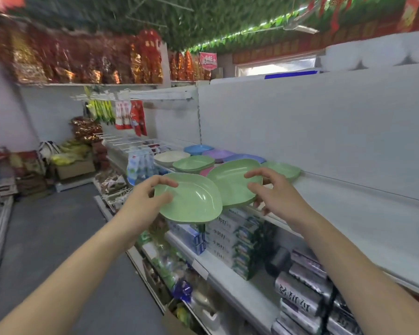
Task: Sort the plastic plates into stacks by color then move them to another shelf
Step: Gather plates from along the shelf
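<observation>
Pinching one green plate [191,201], the left hand [140,201] has its grip clamped; right hand [276,192] (at 3 o'clock) clasps a second green plate [235,182] above the shelf [348,213].

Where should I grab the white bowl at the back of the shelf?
Probably by its raised rim on the aisle side. The round white plastic bowl sits upright near the white shelf edge, with stacked green plastic plates crowding its right, so come from the open front-left.
</observation>
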### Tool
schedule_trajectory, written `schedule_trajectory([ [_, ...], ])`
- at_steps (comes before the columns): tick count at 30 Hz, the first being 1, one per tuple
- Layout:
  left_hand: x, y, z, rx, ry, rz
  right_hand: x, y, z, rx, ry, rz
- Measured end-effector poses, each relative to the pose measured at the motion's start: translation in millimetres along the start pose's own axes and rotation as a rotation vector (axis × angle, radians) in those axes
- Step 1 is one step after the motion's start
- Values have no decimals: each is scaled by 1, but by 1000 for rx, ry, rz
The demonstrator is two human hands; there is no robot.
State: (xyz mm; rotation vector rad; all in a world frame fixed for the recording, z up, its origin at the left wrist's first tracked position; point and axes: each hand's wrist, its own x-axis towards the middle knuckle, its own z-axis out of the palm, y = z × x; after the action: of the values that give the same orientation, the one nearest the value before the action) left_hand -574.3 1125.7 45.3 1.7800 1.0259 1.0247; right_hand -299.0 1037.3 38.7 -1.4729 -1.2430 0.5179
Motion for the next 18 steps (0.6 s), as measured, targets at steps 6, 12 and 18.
schedule_trajectory([
  [6, 80, -16, -18, 41, 54, 11, 83, 6, 17, -43, 66, -8],
  [12, 159, -44, -38, -3, 85, 37, 143, 14, 42, -138, 157, -31],
  [18, 252, -93, -73, -75, 28, 27, 199, 18, 82, -224, 242, 35],
])
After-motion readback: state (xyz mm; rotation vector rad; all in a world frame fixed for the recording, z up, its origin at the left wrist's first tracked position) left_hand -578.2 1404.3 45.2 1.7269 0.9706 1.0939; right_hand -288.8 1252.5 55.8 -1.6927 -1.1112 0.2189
